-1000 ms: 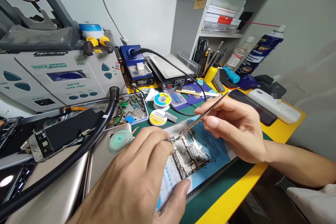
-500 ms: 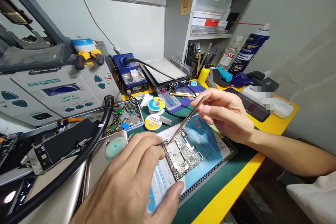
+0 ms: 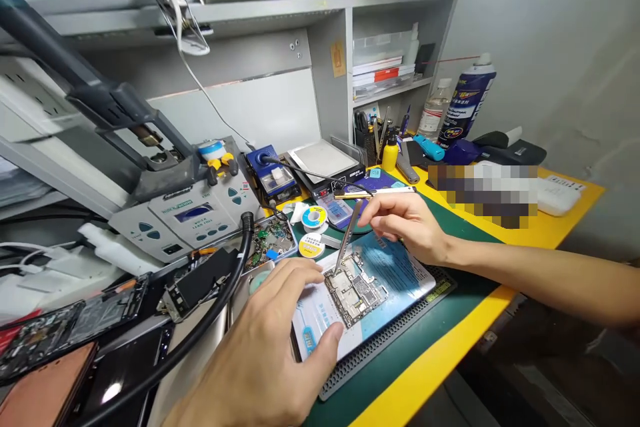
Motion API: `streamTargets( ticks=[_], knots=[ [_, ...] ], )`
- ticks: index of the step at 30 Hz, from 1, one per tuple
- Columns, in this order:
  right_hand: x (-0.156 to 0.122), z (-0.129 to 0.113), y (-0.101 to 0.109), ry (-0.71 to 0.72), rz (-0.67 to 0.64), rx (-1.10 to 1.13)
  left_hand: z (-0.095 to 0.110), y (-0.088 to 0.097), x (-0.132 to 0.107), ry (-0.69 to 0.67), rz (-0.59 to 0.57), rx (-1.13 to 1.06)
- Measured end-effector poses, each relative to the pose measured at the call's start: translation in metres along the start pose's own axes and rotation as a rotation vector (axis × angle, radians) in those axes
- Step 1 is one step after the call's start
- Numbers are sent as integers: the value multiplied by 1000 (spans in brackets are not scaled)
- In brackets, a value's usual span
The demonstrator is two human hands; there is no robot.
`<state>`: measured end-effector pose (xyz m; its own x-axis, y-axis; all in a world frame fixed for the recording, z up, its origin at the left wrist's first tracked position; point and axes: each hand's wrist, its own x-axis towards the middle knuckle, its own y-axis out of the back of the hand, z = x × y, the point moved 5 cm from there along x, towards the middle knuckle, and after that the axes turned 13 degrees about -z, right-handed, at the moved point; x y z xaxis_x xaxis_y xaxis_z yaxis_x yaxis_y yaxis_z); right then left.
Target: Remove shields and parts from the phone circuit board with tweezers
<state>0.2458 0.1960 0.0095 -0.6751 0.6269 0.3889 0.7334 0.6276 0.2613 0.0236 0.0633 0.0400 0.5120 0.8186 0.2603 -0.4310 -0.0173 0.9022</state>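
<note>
A bare phone circuit board (image 3: 357,293) lies flat on a blue and white booklet or pad (image 3: 405,280). My left hand (image 3: 265,333) reaches in from the near left, with its fingertips at the board's upper left corner and its thumb by the lower left corner, steadying it between them. My right hand (image 3: 407,223) is closed round slim metal tweezers (image 3: 349,237), held between thumb and fingers. The tweezers slope down, their tip at the upper left part of the board. Whether the tip grips anything there is too small to tell.
Left of the board stand a hot-air station (image 3: 195,213) with a black hose (image 3: 220,307), and a tray of scrap boards (image 3: 273,240). Behind are solder spools (image 3: 314,217), a blue soldering station (image 3: 270,170) and a heating plate (image 3: 325,160). A spray can (image 3: 467,103) stands at the back right.
The camera view has pulled back and tilted up, showing more shelf. The tweezers stand steeper, with the tip still at the board's upper left. My left hand keeps its place beside the board.
</note>
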Motion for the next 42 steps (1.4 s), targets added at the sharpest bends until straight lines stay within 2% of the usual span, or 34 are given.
streamTargets(
  ticks=[5, 11, 16, 25, 28, 32, 35, 42],
  knots=[
    [-2, 10, 0, 34, -80, -122, 2, -2, 0, -2, 16, 8],
    [-3, -3, -17, 72, -241, -193, 1, -12, 1, 15, 40, 22],
    [-1, -13, -30, 56, -240, -155, 1, -14, 1, 38, 27, 49],
    [1, -16, -32, 17, -236, -85, -7, -22, -10, 66, -6, 96],
    [0, -9, -11, 45, -128, -93, -11, -24, -12, 59, 15, 90],
    [1, 8, 41, 112, 183, -79, -15, -19, -16, 42, 51, 68],
    [1, 20, 68, 119, 353, -66, -17, -16, -17, 14, 88, 58],
    [5, 34, 104, -5, 529, -50, -23, -16, -23, -32, 236, 35]
  ],
)
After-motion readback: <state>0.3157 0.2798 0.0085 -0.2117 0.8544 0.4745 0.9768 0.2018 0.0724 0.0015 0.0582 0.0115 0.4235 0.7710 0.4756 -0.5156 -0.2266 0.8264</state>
